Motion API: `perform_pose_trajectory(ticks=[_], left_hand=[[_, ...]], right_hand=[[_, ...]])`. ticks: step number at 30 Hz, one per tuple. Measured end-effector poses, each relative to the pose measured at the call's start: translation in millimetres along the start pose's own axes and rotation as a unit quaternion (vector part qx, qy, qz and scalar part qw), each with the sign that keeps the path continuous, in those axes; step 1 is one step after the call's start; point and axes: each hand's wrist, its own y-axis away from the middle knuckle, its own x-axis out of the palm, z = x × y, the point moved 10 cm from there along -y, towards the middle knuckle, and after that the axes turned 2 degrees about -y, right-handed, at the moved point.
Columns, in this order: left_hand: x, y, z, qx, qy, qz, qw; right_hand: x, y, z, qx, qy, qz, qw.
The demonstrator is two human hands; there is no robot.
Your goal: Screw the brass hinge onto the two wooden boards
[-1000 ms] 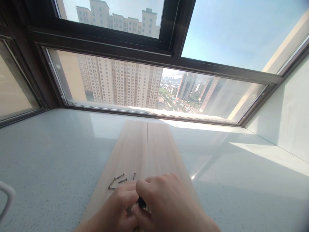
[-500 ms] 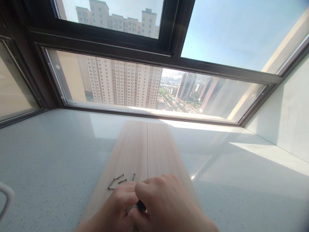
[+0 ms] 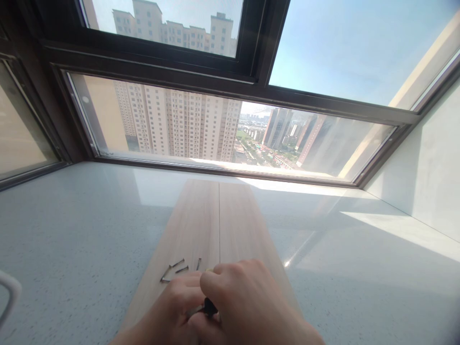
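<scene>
"What's the setting?"

"A pale speckled counter [image 3: 89,230] running up to a dark window frame [image 3: 161,72] on the far side, with tall buildings [image 3: 187,124] outside. Part of a white curved thing [image 3: 15,292] shows at the near left."

"And on the counter?"

"Pale wooden boards [image 3: 240,220] lie flat, reaching from the near side towards the window. A thin dark line runs down their middle; they look like two set side by side. A few loose screws [image 3: 181,270], or perhaps nails, lie on the left one, just beyond the hands."

"What about each grip?"

"The right hand [image 3: 240,297] is closed round a dark tool [image 3: 209,306], low over the near part of the boards. The left hand [image 3: 179,297] curls in against it, where a metal part [image 3: 195,310] runs towards its fingers. Whether those fingers pinch anything, I can't tell."

"How far along is it?"

"The boards are laid out, and the tool is in hand. The screws in sight lie loose, so I'd judge those unused. I see none set in the visible wood, but the hands cover the near part, so anything done there is hidden."
</scene>
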Motion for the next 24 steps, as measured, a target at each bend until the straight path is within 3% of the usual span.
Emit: perform_pose_trajectory(ticks=[6,11,19,24], left_hand=[[0.6,-2.2,-7.3,0.032,-0.010,0.000,0.999],[0.8,0.3,-3.5,0.043,-0.020,0.012,0.999],[-0.3,-4.2,-9.8,0.037,-0.015,0.000,0.999],[-0.2,-1.5,-7.4,0.034,-0.024,0.005,0.999]], right_hand=[[4.4,0.1,1.8,0.004,0.014,0.043,0.999],[4.0,-1.1,-3.9,0.032,0.020,0.026,0.999],[3.7,0.9,3.5,-0.006,0.014,0.031,0.999],[2.5,-1.7,-2.6,0.020,0.023,0.020,0.999]])
